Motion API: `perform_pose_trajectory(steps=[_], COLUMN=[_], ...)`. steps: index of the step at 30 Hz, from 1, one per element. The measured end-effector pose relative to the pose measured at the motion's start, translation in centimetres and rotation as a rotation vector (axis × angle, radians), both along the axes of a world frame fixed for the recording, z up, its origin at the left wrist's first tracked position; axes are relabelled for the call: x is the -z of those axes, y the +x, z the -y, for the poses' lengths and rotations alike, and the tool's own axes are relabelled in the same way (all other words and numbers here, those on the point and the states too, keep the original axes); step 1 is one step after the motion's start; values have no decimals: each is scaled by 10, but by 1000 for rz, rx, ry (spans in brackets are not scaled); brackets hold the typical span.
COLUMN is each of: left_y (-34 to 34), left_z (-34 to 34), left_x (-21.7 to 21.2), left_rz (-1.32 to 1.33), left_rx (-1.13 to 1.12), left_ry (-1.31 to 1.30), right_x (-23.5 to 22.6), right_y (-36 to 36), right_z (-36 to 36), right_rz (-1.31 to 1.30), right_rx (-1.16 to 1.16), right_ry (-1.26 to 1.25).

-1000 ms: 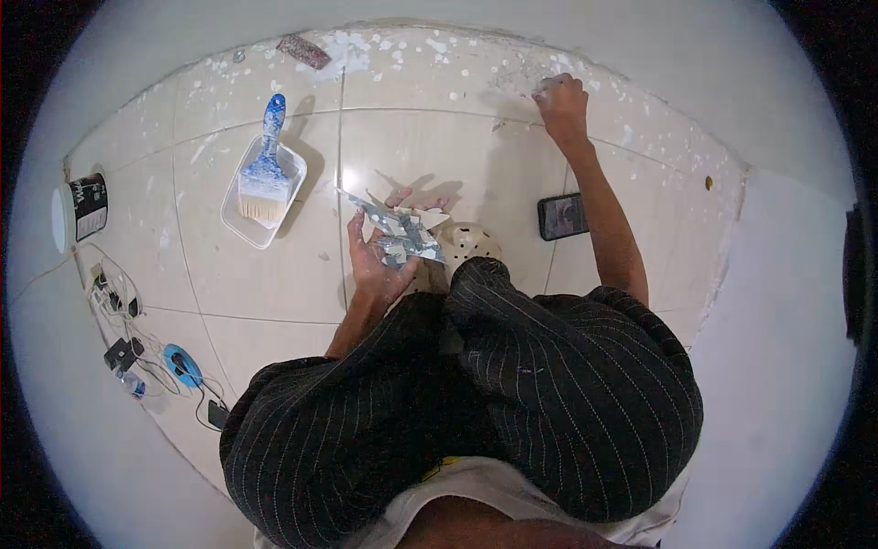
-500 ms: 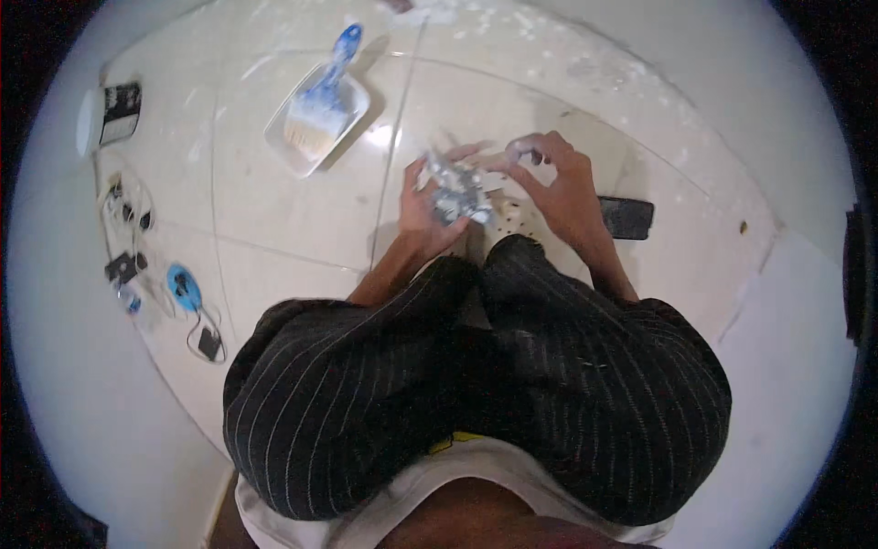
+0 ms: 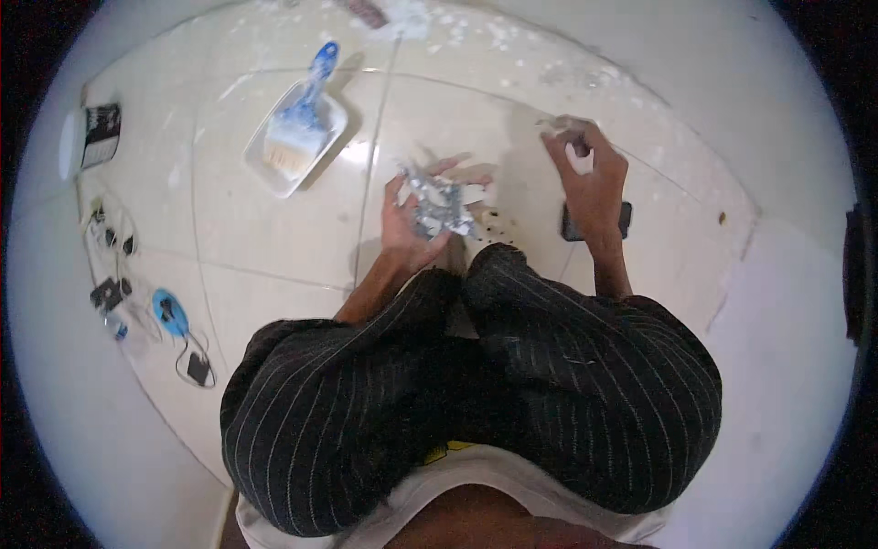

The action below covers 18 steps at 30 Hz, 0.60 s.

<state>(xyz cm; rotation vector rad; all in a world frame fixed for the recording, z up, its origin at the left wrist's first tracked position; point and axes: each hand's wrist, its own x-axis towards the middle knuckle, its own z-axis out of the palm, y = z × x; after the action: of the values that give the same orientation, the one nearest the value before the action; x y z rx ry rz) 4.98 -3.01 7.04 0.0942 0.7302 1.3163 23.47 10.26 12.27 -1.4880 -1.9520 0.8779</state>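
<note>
My left hand [image 3: 400,233] is cupped palm up around a clump of crumpled grey and white scraps [image 3: 439,206], with its fingers spread beneath and around them. Off to the right, my right hand [image 3: 596,190] is raised with thumb and fingers curled into a pinch. A small pale bit appears at its fingertips, too blurred to name. Under the right wrist, a black phone [image 3: 572,223] lies on the floor, partly hidden. A cream shoe with holes [image 3: 494,222] shows between my hands, below the scraps.
Ahead on the left, a blue-handled paintbrush [image 3: 302,121] rests in a white tray [image 3: 331,135]. Along the left wall are a black container [image 3: 101,135], cables [image 3: 114,229], a blue oval item [image 3: 170,311] and a black adapter [image 3: 198,369]. White spatters mark the far tiles [image 3: 498,37].
My right hand has moved away from the scraps to the right, now over the phone. My left hand still holds the clump. The whole view has shifted slightly.
</note>
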Motion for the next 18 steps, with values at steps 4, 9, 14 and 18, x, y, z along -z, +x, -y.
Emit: perform_pose_trajectory(steps=[4, 9, 14, 18], left_y=[0, -2, -4, 1], left_z=[-9, -8, 1, -10], left_x=[4, 0, 15, -2], left_rz=[125, 270, 523, 233], left_rx=[118, 9, -68, -52], left_ry=[-80, -325, -168, -336], right_x=[52, 143, 165, 167], right_y=[58, 96, 87, 84], right_z=[-53, -91, -104, -101], right_rz=[81, 282, 376, 532], right_rx=[226, 59, -19, -65], right_ry=[-49, 211, 337, 372])
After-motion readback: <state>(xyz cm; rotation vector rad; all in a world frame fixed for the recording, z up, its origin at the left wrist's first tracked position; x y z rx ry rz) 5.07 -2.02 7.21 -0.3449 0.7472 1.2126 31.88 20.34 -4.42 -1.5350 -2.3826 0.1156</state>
